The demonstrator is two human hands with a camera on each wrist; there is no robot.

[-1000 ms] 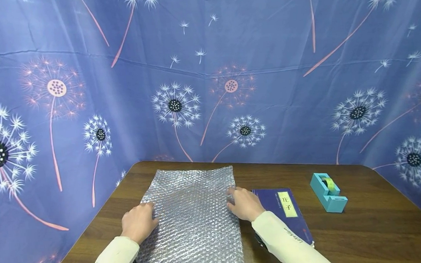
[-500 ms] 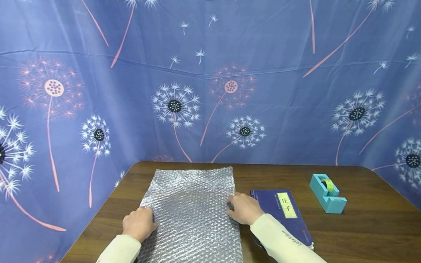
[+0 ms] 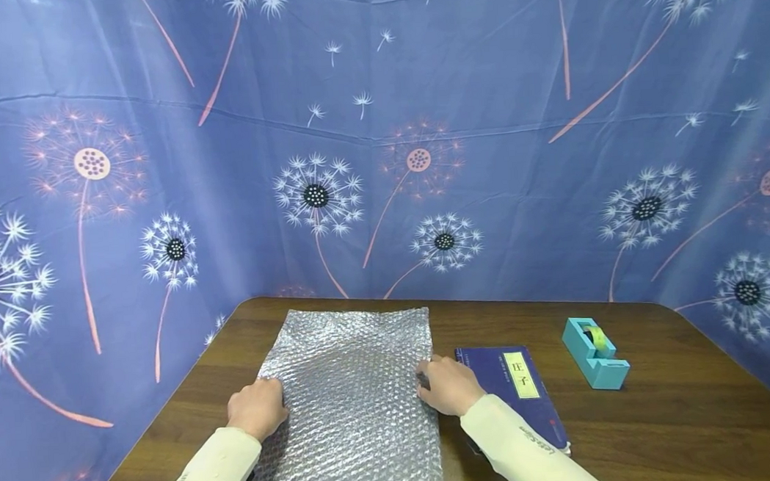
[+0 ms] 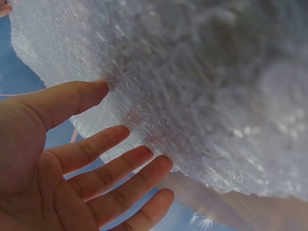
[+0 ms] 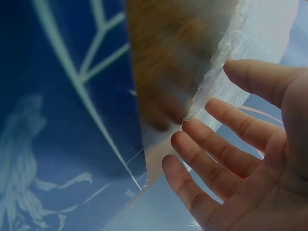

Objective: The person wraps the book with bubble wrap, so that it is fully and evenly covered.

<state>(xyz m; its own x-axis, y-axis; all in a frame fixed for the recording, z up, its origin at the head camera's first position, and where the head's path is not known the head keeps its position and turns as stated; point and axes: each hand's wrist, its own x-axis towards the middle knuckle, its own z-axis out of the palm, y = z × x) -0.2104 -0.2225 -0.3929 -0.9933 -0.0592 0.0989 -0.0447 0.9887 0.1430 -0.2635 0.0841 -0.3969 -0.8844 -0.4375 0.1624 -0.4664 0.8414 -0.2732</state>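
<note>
A long sheet of clear bubble wrap (image 3: 352,404) lies flat on the table, its far end slightly rippled. My left hand (image 3: 258,409) rests at its left edge; in the left wrist view, the thumb and spread fingers (image 4: 113,137) are straight, with their tips at the wrap. At the opposite edge is my right hand (image 3: 450,385). Its fingers (image 5: 226,149) look relaxed and apart in the right wrist view, near the wrap's border. Contact of each fingertip is hard to tell. Just right of that hand lies a dark blue book (image 3: 516,390), partly hidden by the sleeve.
A teal tape dispenser (image 3: 595,356) with yellow-green tape stands right of the book on the brown wooden table (image 3: 673,414). Behind and to the left hangs a blue curtain (image 3: 529,209) with dandelion prints.
Both hands have slid slightly nearer along the wrap's edges since the first frame, and have hardly moved since the second. The head view has shifted a little. Book and dispenser stay put.
</note>
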